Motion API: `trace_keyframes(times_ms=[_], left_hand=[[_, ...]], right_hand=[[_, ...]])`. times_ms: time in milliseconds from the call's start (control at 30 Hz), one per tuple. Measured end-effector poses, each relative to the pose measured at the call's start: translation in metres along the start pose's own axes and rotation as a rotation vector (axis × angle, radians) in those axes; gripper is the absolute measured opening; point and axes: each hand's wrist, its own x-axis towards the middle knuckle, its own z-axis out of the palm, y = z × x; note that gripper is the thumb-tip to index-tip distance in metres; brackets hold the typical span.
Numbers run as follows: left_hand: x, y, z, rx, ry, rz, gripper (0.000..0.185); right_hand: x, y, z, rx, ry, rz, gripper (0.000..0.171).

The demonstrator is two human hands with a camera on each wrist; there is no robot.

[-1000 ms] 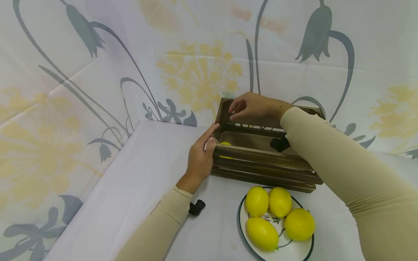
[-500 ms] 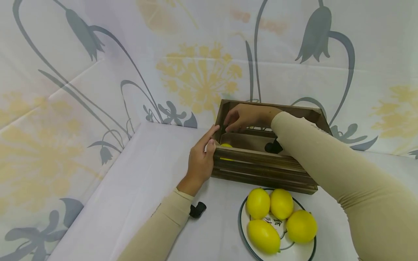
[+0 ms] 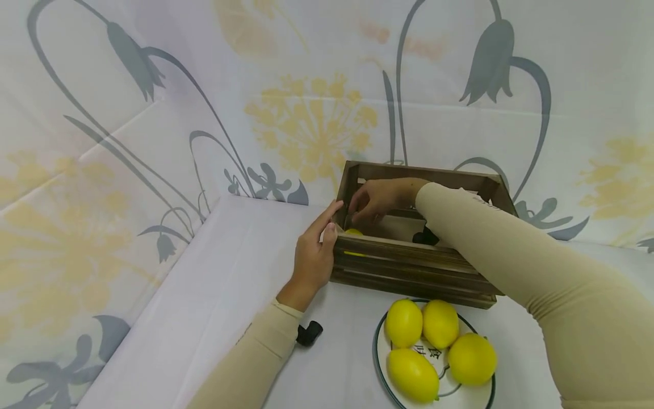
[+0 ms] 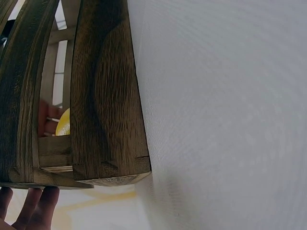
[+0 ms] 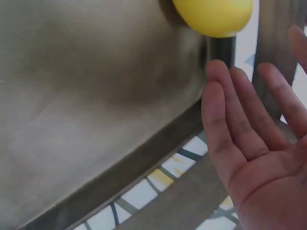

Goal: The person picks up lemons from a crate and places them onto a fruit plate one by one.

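Lemon [image 3: 352, 232] lies in the left end of the wooden crate [image 3: 409, 267] on the table; head view: right hand [image 3: 378, 199] reaches inside above it, left hand [image 3: 314, 255] rests flat against the crate's left end. Four lemons [image 3: 439, 349] occupy a plate [image 3: 380, 363]; its printed characters are unreadable. Left wrist view: crate corner [image 4: 108, 120], straight fingertips [image 4: 33, 203]. Right wrist view: open palm [image 5: 259, 158], fingers spread, beside the lemon [image 5: 213, 17].

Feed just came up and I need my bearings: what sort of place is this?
Likely a staged tabletop set, not a real kitchen: floral cloth drapes the walls, with only a wooden crate and a plate of lemons.
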Motion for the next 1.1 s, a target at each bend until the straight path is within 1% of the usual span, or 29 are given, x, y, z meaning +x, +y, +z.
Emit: trace_keyframes(times_ms=[67, 167, 333, 567, 767, 967, 1100], left_hand=[[-0.001, -0.001, 0.000, 0.006, 0.000, -0.001, 0.069], [-0.002, -0.002, 0.001, 0.011, 0.002, -0.005, 0.067], [-0.005, -0.004, 0.001, 0.013, 0.010, -0.016, 0.068], [-0.004, -0.004, 0.001, -0.003, 0.006, -0.011, 0.067], [-0.003, -0.004, 0.002, 0.000, 0.006, -0.008, 0.068], [-0.001, -0.003, 0.001, 0.000, 0.006, -0.009, 0.071], [0.000, -0.002, 0.000, -0.008, 0.003, 0.001, 0.071]], right_hand=[[0.002, 0.001, 0.003, -0.040, -0.008, 0.022, 0.048], [0.004, 0.002, 0.008, -0.062, -0.027, 0.050, 0.053], [0.007, 0.000, 0.015, -0.025, -0.081, 0.068, 0.057], [0.010, -0.003, 0.022, -0.025, -0.148, 0.067, 0.051], [0.011, -0.004, 0.025, -0.082, -0.150, 0.088, 0.050], [0.008, -0.006, 0.026, -0.079, -0.166, 0.101, 0.053], [0.007, -0.005, 0.026, -0.085, -0.154, 0.106, 0.053]])
